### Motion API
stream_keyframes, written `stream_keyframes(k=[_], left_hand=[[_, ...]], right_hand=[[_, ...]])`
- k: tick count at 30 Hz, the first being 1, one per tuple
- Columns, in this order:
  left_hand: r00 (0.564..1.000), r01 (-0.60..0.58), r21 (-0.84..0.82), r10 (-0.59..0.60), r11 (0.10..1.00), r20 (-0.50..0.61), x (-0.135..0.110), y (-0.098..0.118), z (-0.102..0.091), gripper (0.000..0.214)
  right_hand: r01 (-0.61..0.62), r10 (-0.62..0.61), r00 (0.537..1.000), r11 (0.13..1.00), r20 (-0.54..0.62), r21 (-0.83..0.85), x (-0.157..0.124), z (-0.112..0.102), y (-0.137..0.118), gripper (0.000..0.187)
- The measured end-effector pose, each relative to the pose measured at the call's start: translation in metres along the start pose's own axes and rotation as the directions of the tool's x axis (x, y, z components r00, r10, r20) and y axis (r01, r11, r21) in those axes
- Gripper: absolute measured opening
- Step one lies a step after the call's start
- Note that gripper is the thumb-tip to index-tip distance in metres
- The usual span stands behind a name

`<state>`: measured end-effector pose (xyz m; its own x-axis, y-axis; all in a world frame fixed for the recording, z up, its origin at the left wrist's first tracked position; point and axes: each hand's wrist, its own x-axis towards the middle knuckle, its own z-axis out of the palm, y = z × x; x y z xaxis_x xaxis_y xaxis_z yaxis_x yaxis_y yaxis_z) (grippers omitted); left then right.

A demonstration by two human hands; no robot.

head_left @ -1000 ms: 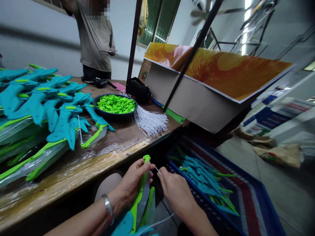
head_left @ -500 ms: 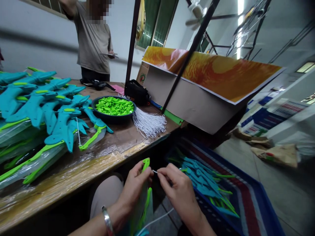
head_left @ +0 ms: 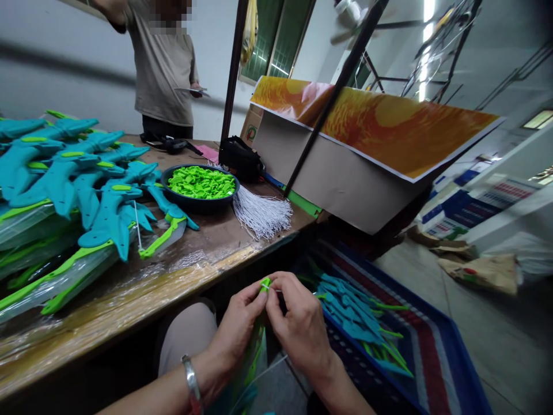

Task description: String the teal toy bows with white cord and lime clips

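My left hand (head_left: 235, 328) is closed around a bright green-edged, translucent plastic toy part (head_left: 265, 283), its narrow green tip pointing up between my fingertips. A thin white cord (head_left: 273, 366) trails below my hands. My right hand (head_left: 302, 325) pinches cord close to the tip, with its thumb and forefinger touching or nearly touching the green end. A short white length lies across that tip. The lower part of the toy hangs down between my forearms, partly hidden, with some teal showing near the bottom.
At left, teal and green toy pieces (head_left: 110, 216) are heaped on the table (head_left: 207, 259). A dark bowl (head_left: 196, 204) holds green clips (head_left: 201, 181) beside a bundle of white cords (head_left: 264, 214). A blue crate (head_left: 469, 351) holds more teal pieces (head_left: 352, 311). A person (head_left: 164, 75) stands behind.
My right hand has moved left and slightly up to meet the green tip. The cord, formerly stretched between my hands, now crosses the tip.
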<state>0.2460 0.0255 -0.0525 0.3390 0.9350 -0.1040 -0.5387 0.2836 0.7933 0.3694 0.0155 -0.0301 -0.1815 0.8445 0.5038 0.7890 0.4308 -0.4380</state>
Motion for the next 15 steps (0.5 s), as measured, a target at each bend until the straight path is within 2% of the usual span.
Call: stream_keyframes(k=[15], left_hand=[[1.0,-0.019,0.009,0.019,1.0,-0.009,-0.0018,-0.0071,0.0023,0.038]], right_hand=[[0.051,-0.049,0.999,0.98,0.016,-0.193,0.0065,-0.0032,-0.0045,0.016]])
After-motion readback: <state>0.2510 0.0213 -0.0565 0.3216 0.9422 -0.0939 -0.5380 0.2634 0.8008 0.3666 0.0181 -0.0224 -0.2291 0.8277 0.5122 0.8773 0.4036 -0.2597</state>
